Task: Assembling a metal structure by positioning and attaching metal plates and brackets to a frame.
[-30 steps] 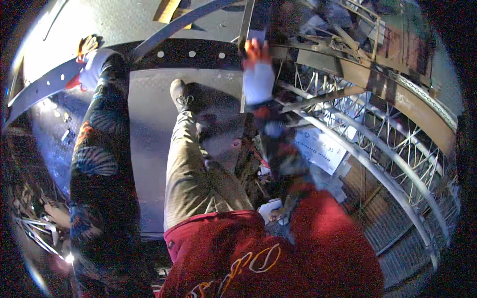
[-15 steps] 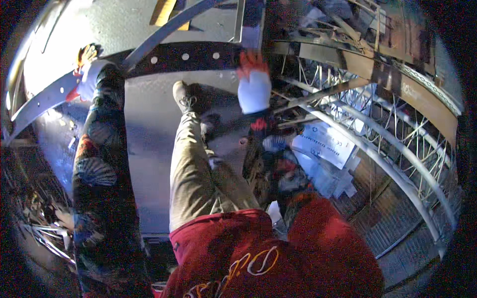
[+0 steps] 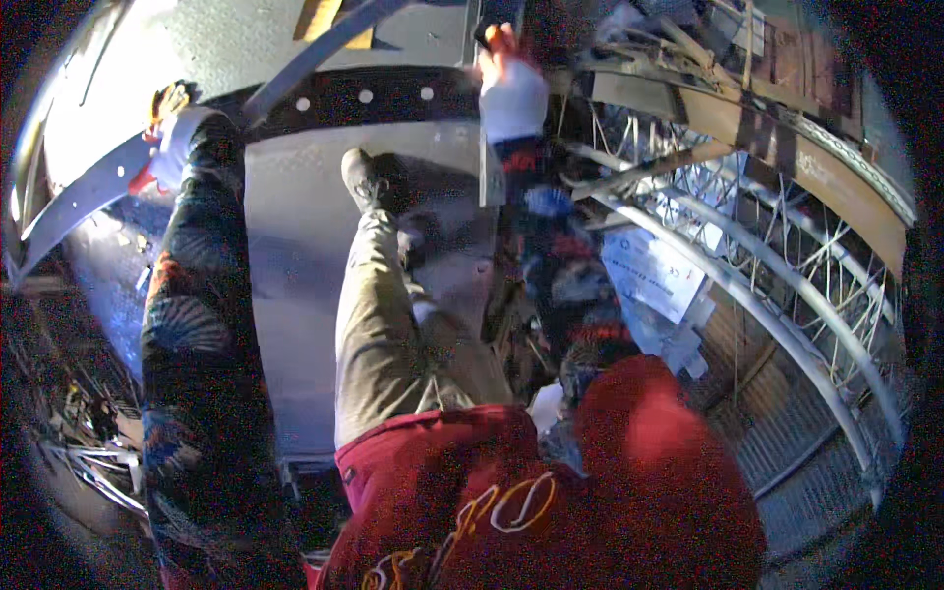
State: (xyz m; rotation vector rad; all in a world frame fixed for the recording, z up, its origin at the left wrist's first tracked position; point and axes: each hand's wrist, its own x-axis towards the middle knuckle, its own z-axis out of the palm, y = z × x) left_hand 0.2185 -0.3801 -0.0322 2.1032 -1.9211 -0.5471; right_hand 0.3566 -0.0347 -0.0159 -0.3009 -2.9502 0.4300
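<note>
Your left hand (image 3: 169, 138) clamps the curved steel beam (image 3: 84, 197) while your right hand (image 3: 511, 93) grasps the upright post (image 3: 489, 167), apparently bracing yourself.

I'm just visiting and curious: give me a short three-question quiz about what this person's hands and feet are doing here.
1. True or false: both hands wear white gloves with orange fingertips.
2. What does the left hand grip? A) curved metal bar B) a hammer C) a rope
3. Fill in: the right hand reaches up to an upright metal ____.

Key:
1. True.
2. A.
3. Post. It stands beside the grey steel plate under the person's shoe.
</note>
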